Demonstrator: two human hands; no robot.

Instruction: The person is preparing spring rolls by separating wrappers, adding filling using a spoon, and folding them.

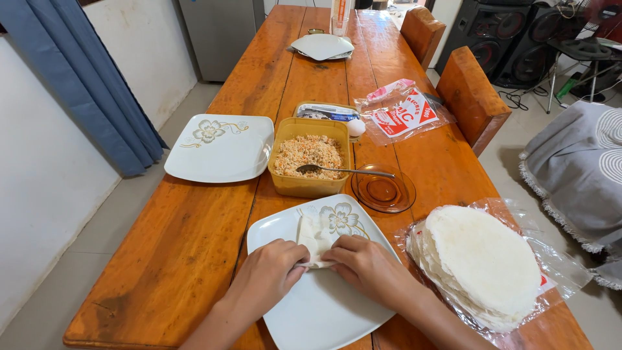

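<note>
Wrapper (315, 241) sits folded on the near white plate (324, 304); my left hand (267, 275) and right hand (366, 264) both have fingers curled, pinching its lower edge; looks part-rolled to me, not sealed yet; filling tub (310, 166) just beyond the plate, wrapper stack (483, 262) right of it, so plenty left.

head view — looks down table (194, 246) lengthwise | hands near

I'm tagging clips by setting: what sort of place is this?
Probably a home dining room. A long wooden table with wooden chairs holds floral plates and a tub of filling, and loudspeakers stand in the corner.
</note>
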